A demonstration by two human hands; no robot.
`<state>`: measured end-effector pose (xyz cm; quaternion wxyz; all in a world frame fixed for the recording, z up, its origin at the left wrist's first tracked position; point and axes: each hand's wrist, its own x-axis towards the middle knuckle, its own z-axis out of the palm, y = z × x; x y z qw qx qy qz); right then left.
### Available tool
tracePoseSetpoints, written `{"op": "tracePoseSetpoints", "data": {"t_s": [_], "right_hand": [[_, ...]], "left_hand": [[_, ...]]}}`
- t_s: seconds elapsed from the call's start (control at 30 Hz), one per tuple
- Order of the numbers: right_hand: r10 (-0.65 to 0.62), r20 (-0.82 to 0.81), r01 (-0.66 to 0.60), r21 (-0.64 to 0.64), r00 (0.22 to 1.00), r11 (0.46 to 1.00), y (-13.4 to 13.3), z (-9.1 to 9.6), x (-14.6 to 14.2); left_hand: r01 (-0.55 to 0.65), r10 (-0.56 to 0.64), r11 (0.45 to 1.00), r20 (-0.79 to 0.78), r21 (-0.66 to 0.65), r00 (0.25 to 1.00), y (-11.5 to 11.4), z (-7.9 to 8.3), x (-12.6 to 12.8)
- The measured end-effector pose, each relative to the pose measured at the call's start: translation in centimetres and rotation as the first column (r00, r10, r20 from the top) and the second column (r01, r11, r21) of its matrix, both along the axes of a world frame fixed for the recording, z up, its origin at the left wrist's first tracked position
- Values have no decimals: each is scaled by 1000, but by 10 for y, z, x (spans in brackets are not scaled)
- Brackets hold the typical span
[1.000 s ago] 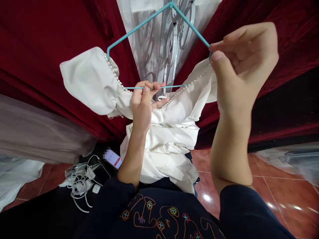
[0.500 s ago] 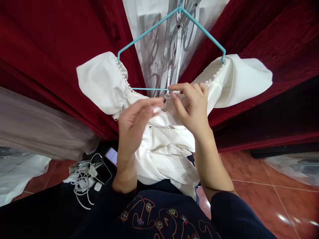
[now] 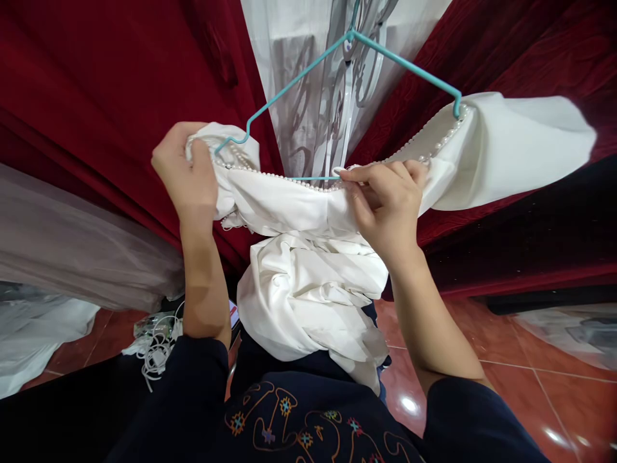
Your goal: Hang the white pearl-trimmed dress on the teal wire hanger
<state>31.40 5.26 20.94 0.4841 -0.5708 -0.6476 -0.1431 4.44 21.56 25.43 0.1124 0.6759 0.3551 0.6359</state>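
Observation:
A white dress (image 3: 299, 308) with a pearl-trimmed neckline hangs on a light blue hanger (image 3: 299, 74), its skirt bunched over my lap. At the left shoulder, my left hand (image 3: 187, 170) is closed around the gathered sleeve, beside the hanger's left end. My right hand (image 3: 388, 202) pinches the neckline near the middle, close to the hanger's bottom bar; a small white loop shows just above its fingertips. The right puffed sleeve (image 3: 525, 151) hangs out from the hanger's other end, untouched.
Dark red curtains (image 3: 120, 83) flank a white ornate frame (image 3: 347, 109) behind the hanger. White cables (image 3: 157, 357) and a phone (image 3: 234, 314) lie on a black surface at lower left. Red floor tiles (image 3: 511, 360) show at right, with sheer fabric (image 3: 72, 231) at left.
My left hand has moved from the middle of the neckline out to the left shoulder and gripped the sleeve there. The hanger has tilted and slid slightly right, and the neckline is stretched straighter.

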Motion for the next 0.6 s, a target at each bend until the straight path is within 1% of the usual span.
{"op": "tracePoseSetpoints", "data": {"t_s": [0.07,0.13,0.17,0.27,0.33,0.4,0.47,0.53,0.6], "right_hand": [[-5,6,5,20,1000,1000,4,-3,1],[-9,14,8,44,1000,999,6,-5,0],[-4,15,3,59,1000,998,7,-6,0],[40,-18,-38,93,999,995,8,-6,-2],[60,-44,-56,84,997,995,8,-6,-2],[50,-51,-47,57,997,997,8,-5,0],[32,-48,-31,37,998,999,8,-5,1],[34,-51,-31,53,998,998,8,-6,0],[52,-47,-48,88,998,995,7,-5,-3]], "left_hand": [[-67,68,998,68,-18,995,8,-8,-16],[-94,105,992,142,-84,984,10,-25,-26],[-103,125,986,177,-128,976,7,-36,-29],[-115,172,966,246,-233,954,-17,-68,-28],[-70,142,962,266,-263,953,-38,-82,-23],[52,24,964,278,-260,960,-57,-85,-14],[208,-144,957,290,-201,946,-70,-79,-2],[345,-289,931,333,-121,897,-77,-67,13],[462,-393,884,429,-66,813,-78,-56,28]]}}
